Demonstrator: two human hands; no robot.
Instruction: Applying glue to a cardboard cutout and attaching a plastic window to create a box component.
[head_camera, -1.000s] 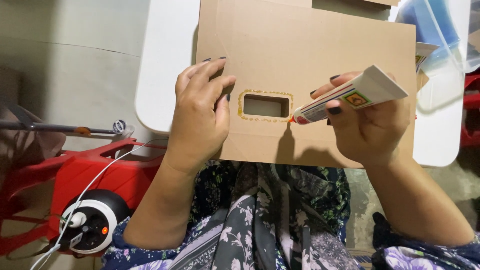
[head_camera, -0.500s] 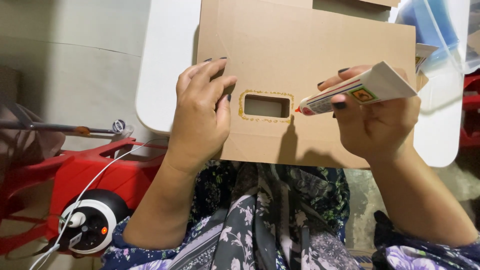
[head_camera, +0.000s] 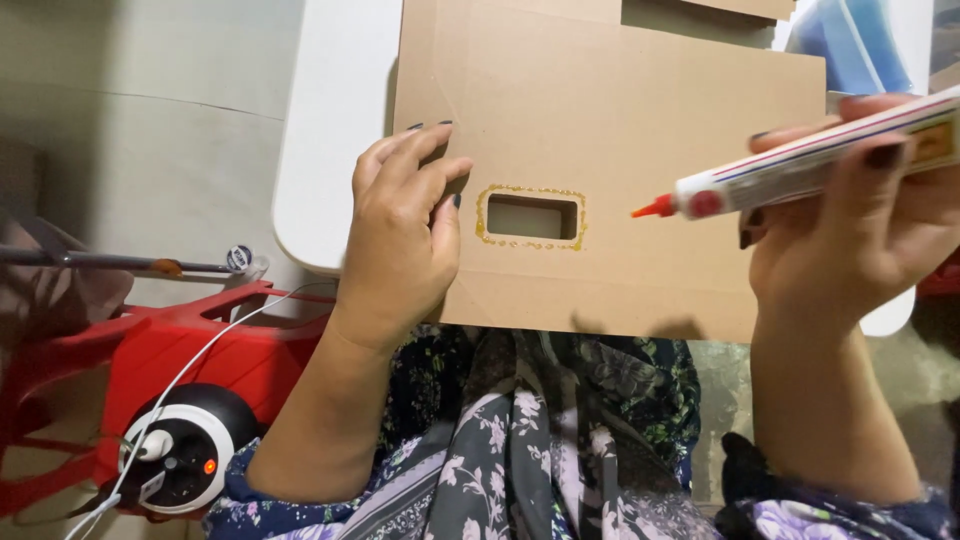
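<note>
Brown cardboard: a flat brown cardboard sheet (head_camera: 640, 120) lies on the white rounded counter (head_camera: 335, 140), its near edge hanging past the counter rim above the lap.
Cut-out: a small rectangular window (head_camera: 531, 216) is cut in the sheet, just right of the left hand's fingertips; a line of yellowish glue (head_camera: 530, 190) rings its edge.
Left hand: the left hand (head_camera: 400, 240) rests palm down on the sheet, fingers spread and pressing flat, gripping nothing; the fingertips lie just beside the window's left side.
Right hand: the right hand (head_camera: 850, 230) is closed around a white glue tube with red and blue stripes (head_camera: 810, 160), held nearly level above the sheet's right part.
Nozzle: the tube's red pointed tip (head_camera: 655, 209) points left toward the window, to the right of the glue line and apart from it; whether it touches the cardboard cannot be told.
Beyond the right hand: a blue plastic bag (head_camera: 850, 40) lies at the far right corner of the counter.
Left of the left arm: a red plastic stool (head_camera: 190, 350) stands on the floor, with a round black-and-white device (head_camera: 185, 455) and a white cable (head_camera: 200, 350) at it.
Below the hands: dark flowered fabric (head_camera: 540, 440) covers the lap.
</note>
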